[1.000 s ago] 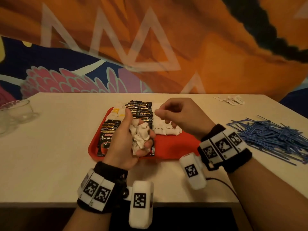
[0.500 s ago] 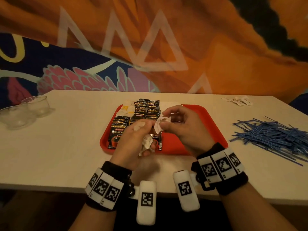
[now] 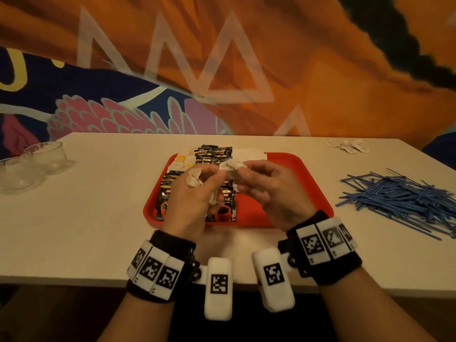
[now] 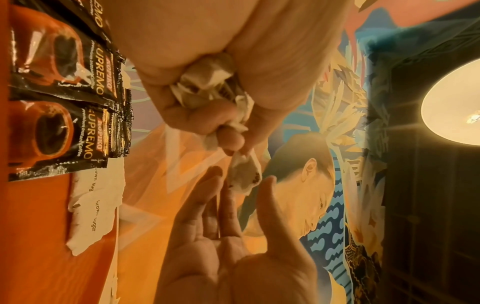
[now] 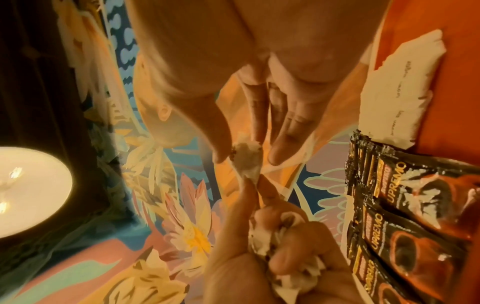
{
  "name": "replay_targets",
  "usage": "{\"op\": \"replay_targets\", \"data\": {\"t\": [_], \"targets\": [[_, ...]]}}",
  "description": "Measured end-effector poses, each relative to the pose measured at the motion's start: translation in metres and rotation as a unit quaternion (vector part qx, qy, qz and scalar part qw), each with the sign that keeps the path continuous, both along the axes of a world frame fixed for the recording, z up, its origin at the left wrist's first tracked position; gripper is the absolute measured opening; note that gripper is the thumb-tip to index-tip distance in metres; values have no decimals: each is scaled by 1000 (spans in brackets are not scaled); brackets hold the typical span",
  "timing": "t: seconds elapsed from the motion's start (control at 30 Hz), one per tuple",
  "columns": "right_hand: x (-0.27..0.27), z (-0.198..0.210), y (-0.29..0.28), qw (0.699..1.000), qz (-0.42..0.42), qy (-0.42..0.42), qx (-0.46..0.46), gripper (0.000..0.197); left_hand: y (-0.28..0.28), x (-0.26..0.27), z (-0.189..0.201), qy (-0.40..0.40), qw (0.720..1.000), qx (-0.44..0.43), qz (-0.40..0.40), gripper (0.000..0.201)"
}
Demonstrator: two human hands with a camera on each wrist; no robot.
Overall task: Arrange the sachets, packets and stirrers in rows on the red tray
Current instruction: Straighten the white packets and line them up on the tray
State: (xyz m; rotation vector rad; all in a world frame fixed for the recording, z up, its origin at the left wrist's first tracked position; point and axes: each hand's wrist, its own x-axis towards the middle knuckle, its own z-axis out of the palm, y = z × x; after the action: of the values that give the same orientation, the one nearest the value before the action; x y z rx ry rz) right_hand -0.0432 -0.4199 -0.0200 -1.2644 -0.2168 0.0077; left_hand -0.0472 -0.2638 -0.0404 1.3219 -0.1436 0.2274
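Gripping a bunch of white sachets (image 3: pixel 195 180), the left hand (image 3: pixel 195 203) stays curled at frame centre. The right hand (image 3: pixel 269 191) pinches one sachet (image 3: pixel 230 167) above the red tray (image 3: pixel 296 183).

Bare red tray (image 3: pixel 283 169) floor lies open at the right. Black coffee packets (image 3: pixel 212 154) crowd its left; blue stirrers (image 3: pixel 399 196) block the table's right side.
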Motion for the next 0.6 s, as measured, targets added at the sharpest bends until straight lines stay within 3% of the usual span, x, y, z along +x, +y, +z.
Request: {"op": "replay_targets", "data": {"t": [0.1,0.27,0.4,0.53,0.6], "targets": [[1,2,1,1000,2,15,-3,8,1,1,1,-3,1000,-4,5,4],[-1,3,4,999,1,-5,-46,15,2,1,4,21,998,1,-57,29],[-3,1,7,997,-16,9,-71,2,1,2,5,4,1000,6,8,11],[1,0,6,997,-66,13,-33,9,2,5,3,-11,999,4,42,11],[4,-1,7,996,-55,-17,-62,26,1,7,4,-16,999,3,39,5]]}}
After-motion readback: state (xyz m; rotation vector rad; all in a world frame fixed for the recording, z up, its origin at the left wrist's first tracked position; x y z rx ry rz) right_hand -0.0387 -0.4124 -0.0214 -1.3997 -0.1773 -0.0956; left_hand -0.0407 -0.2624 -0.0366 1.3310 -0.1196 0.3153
